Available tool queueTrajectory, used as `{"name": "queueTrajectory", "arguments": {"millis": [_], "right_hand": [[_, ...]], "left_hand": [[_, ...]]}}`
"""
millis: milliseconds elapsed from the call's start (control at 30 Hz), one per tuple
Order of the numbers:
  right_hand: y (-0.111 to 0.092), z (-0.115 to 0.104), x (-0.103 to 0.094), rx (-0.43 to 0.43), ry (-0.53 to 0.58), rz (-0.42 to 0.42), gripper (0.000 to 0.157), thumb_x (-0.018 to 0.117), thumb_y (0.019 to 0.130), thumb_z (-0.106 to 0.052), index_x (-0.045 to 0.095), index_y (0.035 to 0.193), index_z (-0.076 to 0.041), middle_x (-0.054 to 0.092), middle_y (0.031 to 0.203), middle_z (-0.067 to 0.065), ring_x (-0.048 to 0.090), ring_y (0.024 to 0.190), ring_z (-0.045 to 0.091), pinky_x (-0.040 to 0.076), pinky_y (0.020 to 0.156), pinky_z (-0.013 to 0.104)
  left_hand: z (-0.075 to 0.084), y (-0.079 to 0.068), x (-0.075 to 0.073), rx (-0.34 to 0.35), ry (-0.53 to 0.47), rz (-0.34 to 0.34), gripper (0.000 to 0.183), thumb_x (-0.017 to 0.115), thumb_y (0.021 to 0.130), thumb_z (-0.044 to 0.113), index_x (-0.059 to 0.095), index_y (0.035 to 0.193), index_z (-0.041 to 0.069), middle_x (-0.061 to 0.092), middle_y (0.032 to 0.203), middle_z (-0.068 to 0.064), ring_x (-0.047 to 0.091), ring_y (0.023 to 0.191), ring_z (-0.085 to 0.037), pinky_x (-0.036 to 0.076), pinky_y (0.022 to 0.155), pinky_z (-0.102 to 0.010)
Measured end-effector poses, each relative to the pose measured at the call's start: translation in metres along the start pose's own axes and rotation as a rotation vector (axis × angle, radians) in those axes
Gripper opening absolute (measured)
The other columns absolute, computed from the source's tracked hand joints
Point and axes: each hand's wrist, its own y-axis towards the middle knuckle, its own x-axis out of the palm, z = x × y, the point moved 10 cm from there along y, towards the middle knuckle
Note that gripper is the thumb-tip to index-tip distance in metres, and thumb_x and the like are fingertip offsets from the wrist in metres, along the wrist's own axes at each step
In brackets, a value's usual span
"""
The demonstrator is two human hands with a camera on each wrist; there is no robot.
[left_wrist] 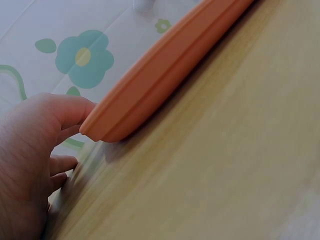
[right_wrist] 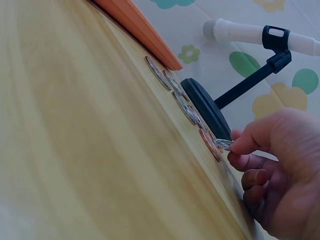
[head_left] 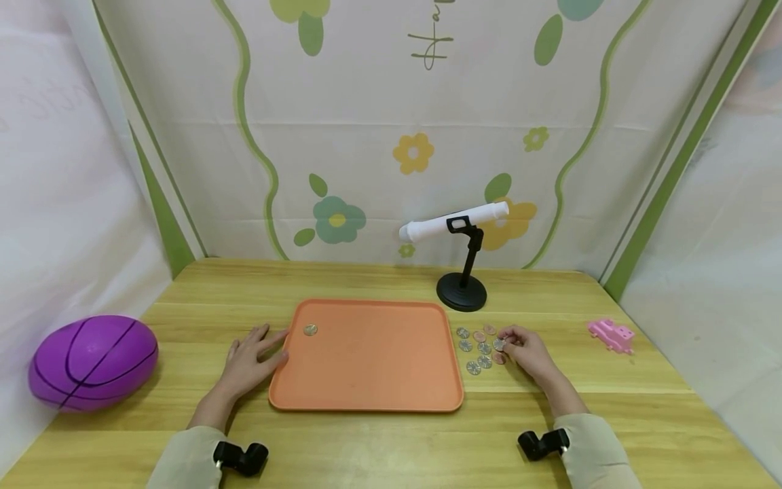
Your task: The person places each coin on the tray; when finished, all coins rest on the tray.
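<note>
An orange tray (head_left: 366, 360) lies on the wooden table, with one coin (head_left: 311, 330) near its upper left corner. My left hand (head_left: 249, 363) rests at the tray's left edge, its thumb and forefinger touching the rim and the other fingers spread on the table. To the right of the tray lie several silver and copper coins (head_left: 473, 367). Among them, at the right side of the group, my right hand (head_left: 530, 353) pinches a silver coin (right_wrist: 223, 144) between thumb and forefinger. In the right wrist view this coin is tilted just over a copper coin (right_wrist: 210, 145).
A white microphone (head_left: 427, 227) on a black stand (head_left: 461, 292) is behind the tray's right corner. A purple ball (head_left: 94, 363) sits at the far left of the table, and a small pink toy (head_left: 611, 335) lies at the right. A printed cloth hangs behind the table.
</note>
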Motion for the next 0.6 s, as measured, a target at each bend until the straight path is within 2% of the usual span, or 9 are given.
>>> {"name": "queueTrajectory", "arguments": {"millis": [133,267,367,467,600], "right_hand": [[-0.0006,0.0011,-0.0008,0.017,-0.001,-0.012,0.026,0.051,0.079,0.003,0.059,0.103,0.005,0.054,0.086,0.014,0.044,0.073,0.020,0.039,0.057,0.024],[-0.0004,0.0033,-0.0012,0.047,0.025,-0.022,0.025,0.051,0.081,0.000,0.060,0.103,0.006,0.056,0.101,0.019,0.049,0.090,0.025,0.042,0.070,0.025],[-0.0009,0.0056,-0.0010,0.076,0.037,-0.033,0.026,0.051,0.082,-0.003,0.059,0.105,0.006,0.055,0.107,0.021,0.047,0.101,0.028,0.041,0.075,0.025],[-0.0021,0.0079,-0.0019,0.124,0.051,-0.033,0.028,0.052,0.081,-0.007,0.060,0.106,0.004,0.054,0.108,0.019,0.046,0.100,0.025,0.040,0.073,0.024],[-0.0021,0.0042,-0.0011,0.157,0.106,-0.046,0.030,0.054,0.082,-0.010,0.059,0.108,0.004,0.056,0.107,0.015,0.047,0.080,0.017,0.040,0.061,0.023]], "left_hand": [[0.0005,0.0002,-0.0006,0.003,-0.002,0.005,0.049,0.056,0.083,0.034,0.050,0.124,0.008,0.026,0.131,-0.030,0.015,0.121,-0.045,0.002,0.090,-0.061],[0.0008,0.0003,-0.0006,0.009,-0.002,0.009,0.049,0.056,0.083,0.033,0.050,0.124,0.008,0.027,0.130,-0.030,0.015,0.121,-0.046,0.002,0.090,-0.061],[0.0008,0.0000,-0.0005,0.012,-0.002,0.011,0.049,0.056,0.082,0.033,0.050,0.123,0.008,0.027,0.130,-0.030,0.015,0.121,-0.046,0.002,0.090,-0.061],[0.0001,-0.0003,-0.0002,0.012,0.003,0.012,0.049,0.056,0.082,0.033,0.050,0.123,0.008,0.027,0.130,-0.030,0.015,0.121,-0.045,0.002,0.090,-0.061],[-0.0006,-0.0006,0.0006,0.011,0.005,0.009,0.049,0.056,0.083,0.034,0.050,0.123,0.007,0.027,0.130,-0.030,0.015,0.121,-0.045,0.002,0.090,-0.061]]}}
